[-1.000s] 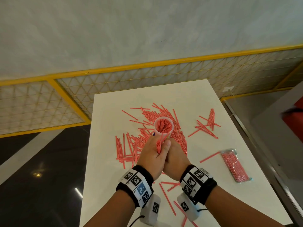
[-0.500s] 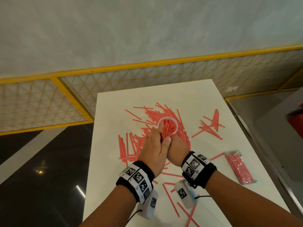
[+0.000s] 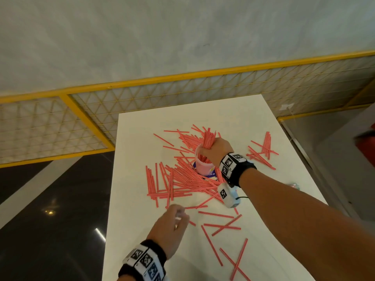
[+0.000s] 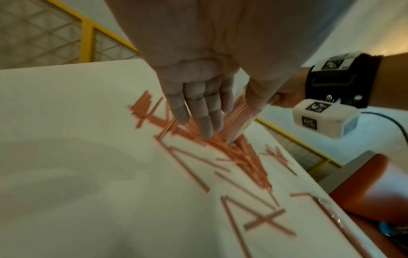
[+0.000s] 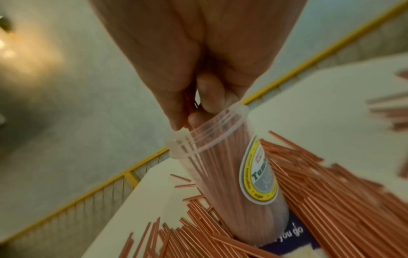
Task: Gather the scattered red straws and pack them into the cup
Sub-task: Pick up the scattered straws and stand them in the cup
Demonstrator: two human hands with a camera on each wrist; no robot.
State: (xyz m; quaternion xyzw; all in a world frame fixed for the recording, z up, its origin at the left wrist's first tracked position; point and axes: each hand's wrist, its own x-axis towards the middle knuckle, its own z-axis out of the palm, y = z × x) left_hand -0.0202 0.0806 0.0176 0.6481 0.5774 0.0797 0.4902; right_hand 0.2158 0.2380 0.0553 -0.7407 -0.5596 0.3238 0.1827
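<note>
A clear plastic cup (image 3: 203, 166) with a yellow-ringed label (image 5: 258, 174) stands mid-table among the red straws (image 3: 182, 179). My right hand (image 3: 212, 150) is over its rim and grips an upright bundle of straws (image 3: 209, 137) whose lower ends are inside the cup (image 5: 220, 165). In the right wrist view its fingers (image 5: 207, 97) curl round the bundle just above the rim. My left hand (image 3: 179, 216) hovers nearer to me, blurred, above loose straws. Its fingers (image 4: 198, 111) are straight and hold nothing.
A purple printed card (image 5: 291, 233) lies under the cup. More straws lie at the far right (image 3: 263, 151) and the near edge (image 3: 223, 226). A plastic packet (image 3: 293, 184) peeks from behind my right arm. A yellow mesh fence (image 3: 182, 94) runs behind the white table (image 3: 142, 240).
Both hands were clasped together at the cup. The left hand has let go and drawn back toward me; the right hand now holds the straw bundle in the cup alone.
</note>
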